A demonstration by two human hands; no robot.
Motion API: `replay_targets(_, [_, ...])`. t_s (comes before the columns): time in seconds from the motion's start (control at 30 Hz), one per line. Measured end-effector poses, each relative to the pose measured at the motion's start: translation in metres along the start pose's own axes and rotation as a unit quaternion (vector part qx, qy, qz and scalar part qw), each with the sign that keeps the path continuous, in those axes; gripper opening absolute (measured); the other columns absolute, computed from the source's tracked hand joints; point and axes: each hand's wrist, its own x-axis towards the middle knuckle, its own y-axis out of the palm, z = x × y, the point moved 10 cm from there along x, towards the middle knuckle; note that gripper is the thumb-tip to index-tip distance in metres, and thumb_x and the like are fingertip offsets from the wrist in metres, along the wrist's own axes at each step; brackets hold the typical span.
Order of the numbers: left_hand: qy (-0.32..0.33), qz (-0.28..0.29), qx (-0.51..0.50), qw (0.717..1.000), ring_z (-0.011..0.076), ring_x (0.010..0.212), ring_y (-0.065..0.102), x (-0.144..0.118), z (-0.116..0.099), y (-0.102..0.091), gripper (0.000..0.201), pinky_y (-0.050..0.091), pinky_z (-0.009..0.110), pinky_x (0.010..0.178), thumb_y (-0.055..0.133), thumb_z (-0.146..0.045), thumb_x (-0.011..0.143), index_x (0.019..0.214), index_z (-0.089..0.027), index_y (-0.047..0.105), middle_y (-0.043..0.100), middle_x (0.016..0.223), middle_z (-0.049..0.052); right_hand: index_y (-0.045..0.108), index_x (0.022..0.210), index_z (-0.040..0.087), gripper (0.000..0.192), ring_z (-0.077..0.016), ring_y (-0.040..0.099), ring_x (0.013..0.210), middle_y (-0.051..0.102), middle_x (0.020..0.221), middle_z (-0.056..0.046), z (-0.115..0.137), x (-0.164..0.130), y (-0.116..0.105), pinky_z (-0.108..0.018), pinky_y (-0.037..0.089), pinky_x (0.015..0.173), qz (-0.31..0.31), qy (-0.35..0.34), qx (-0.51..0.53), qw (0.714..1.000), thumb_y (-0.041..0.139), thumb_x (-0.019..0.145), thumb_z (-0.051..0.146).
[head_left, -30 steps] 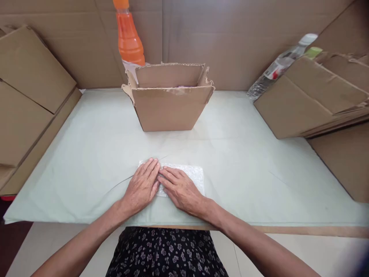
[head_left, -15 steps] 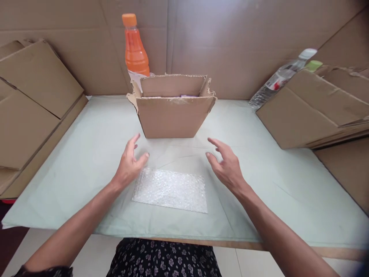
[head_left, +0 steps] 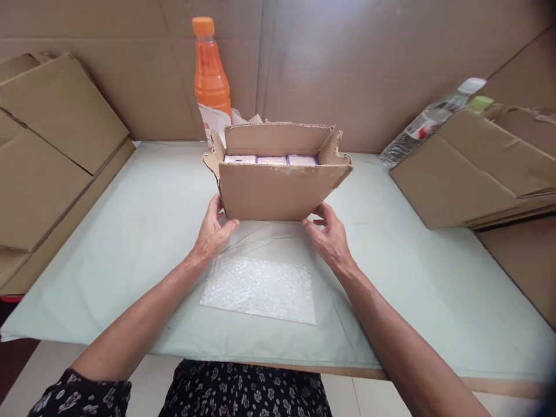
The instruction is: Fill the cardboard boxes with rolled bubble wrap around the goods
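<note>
An open-topped cardboard box [head_left: 278,191] stands on the cloth-covered table, its torn flap edges pointing up. Inside it, three white packs with purple edges [head_left: 272,160] show side by side just above the front wall. My left hand [head_left: 212,229] grips the lower left corner of the box, thumb at the front and fingers round the side. At the lower right corner my right hand [head_left: 328,234] grips it the same way. Between my forearms, a flat piece of bubble wrap [head_left: 259,289] lies on the cloth in front of the box.
Behind the box stands an orange drink bottle [head_left: 212,81]. A clear water bottle [head_left: 428,124] leans at the back right beside another cardboard box [head_left: 452,174]. Large cardboard boxes [head_left: 56,127] line the left side. Cardboard panels [head_left: 347,63] form the back wall.
Both hands have moved forward and closed on the box's lower corners. The box has come slightly nearer and tipped a little, so the packs inside show more.
</note>
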Motion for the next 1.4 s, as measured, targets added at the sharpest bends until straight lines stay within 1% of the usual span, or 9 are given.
replay_targets(0.17, [0.036,-0.007,0.19,0.981,0.0331,0.145,0.044,-0.06,-0.025,-0.016,0.066,0.046,0.055,0.112,0.059,-0.026,0.091,0.153,-0.024,0.038,0.044,0.158,0.015,0.052,0.143,0.021,0.053,-0.0306,0.057,0.133,0.058,0.146,-0.015,0.027,-0.044,-0.027,-0.055,0.049,0.106,-0.063,-0.097,-0.099,0.988,0.058,0.091,0.028])
replay_targets(0.3, [0.185,0.169,0.306,0.918,0.0322,0.137,0.054,-0.112,-0.033,0.018,0.041,0.045,0.056,0.114,0.056,-0.02,0.093,0.133,-0.022,0.062,0.064,0.139,0.012,0.065,0.127,0.021,0.036,-0.0272,0.062,0.125,0.066,0.136,-0.014,0.076,-0.108,0.025,-0.048,0.051,0.102,0.057,-0.28,-0.158,0.945,0.053,0.094,0.015])
replay_targets(0.4, [0.199,0.25,0.355,0.878,0.0337,0.138,0.052,-0.13,-0.016,0.03,0.037,0.045,0.058,0.113,0.055,-0.019,0.094,0.13,-0.019,0.064,0.06,0.145,0.014,0.07,0.119,0.02,0.031,-0.0279,0.063,0.123,0.068,0.135,-0.012,0.082,-0.146,0.061,-0.047,0.05,0.098,0.187,-0.349,-0.2,0.896,0.052,0.095,0.013])
replay_targets(0.53, [0.211,0.247,0.349,0.879,0.0295,0.14,0.051,-0.133,-0.017,0.018,0.032,0.048,0.051,0.111,0.052,-0.018,0.097,0.126,-0.017,0.064,0.061,0.144,0.013,0.07,0.121,0.019,0.028,-0.0285,0.063,0.123,0.068,0.134,-0.011,0.041,-0.144,0.021,-0.047,0.048,0.097,0.152,-0.286,-0.279,0.904,0.051,0.1,0.022])
replay_targets(0.7, [0.195,0.096,0.438,0.872,0.0286,0.111,0.063,-0.136,-0.028,-0.032,0.025,0.051,0.046,0.095,0.052,-0.023,0.098,0.117,-0.016,0.067,0.07,0.117,0.013,0.07,0.11,0.018,0.024,-0.0282,0.067,0.109,0.072,0.123,-0.012,0.009,-0.14,-0.053,-0.044,0.049,0.09,0.026,-0.213,-0.351,0.911,0.051,0.101,0.03])
replay_targets(0.83, [0.138,0.043,0.538,0.831,0.0295,0.089,0.062,-0.138,-0.019,-0.053,0.026,0.048,0.044,0.079,0.06,-0.038,0.094,0.104,-0.016,0.068,0.069,0.093,0.01,0.069,0.11,0.016,0.028,-0.0314,0.065,0.111,0.07,0.126,-0.014,0.023,-0.144,-0.027,-0.047,0.048,0.091,0.044,-0.214,-0.347,0.912,0.056,0.098,0.039])
replay_targets(1.0, [0.104,0.073,0.494,0.86,0.0235,0.081,0.059,-0.137,-0.016,-0.029,0.016,0.045,0.038,0.076,0.053,-0.021,0.092,0.078,-0.02,0.06,0.066,0.085,0.005,0.065,0.094,0.019,0.013,-0.028,0.066,0.111,0.071,0.125,-0.011,0.046,-0.141,0.019,-0.044,0.05,0.09,0.078,-0.208,-0.258,0.94,0.054,0.097,0.026])
replay_targets(1.23, [0.054,0.068,0.436,0.896,0.0206,0.082,0.065,-0.14,-0.016,-0.027,0.017,0.048,0.032,0.071,0.056,-0.024,0.091,0.106,-0.019,0.062,0.071,0.092,0.004,0.067,0.111,0.022,0.025,-0.0209,0.07,0.084,0.076,0.097,-0.006,0.017,-0.14,-0.008,-0.035,0.057,0.078,0.085,-0.041,-0.116,0.989,0.058,0.094,0.038])
replay_targets(1.4, [-0.017,0.109,0.474,0.873,0.0197,0.075,0.065,-0.143,-0.002,-0.02,0.031,0.049,0.032,0.07,0.056,-0.021,0.089,0.12,-0.02,0.061,0.069,0.082,0.0,0.054,0.145,0.022,0.056,-0.021,0.073,0.09,0.076,0.099,-0.006,0.006,-0.142,-0.012,-0.035,0.059,0.083,0.126,0.045,-0.068,0.989,0.058,0.092,0.04])
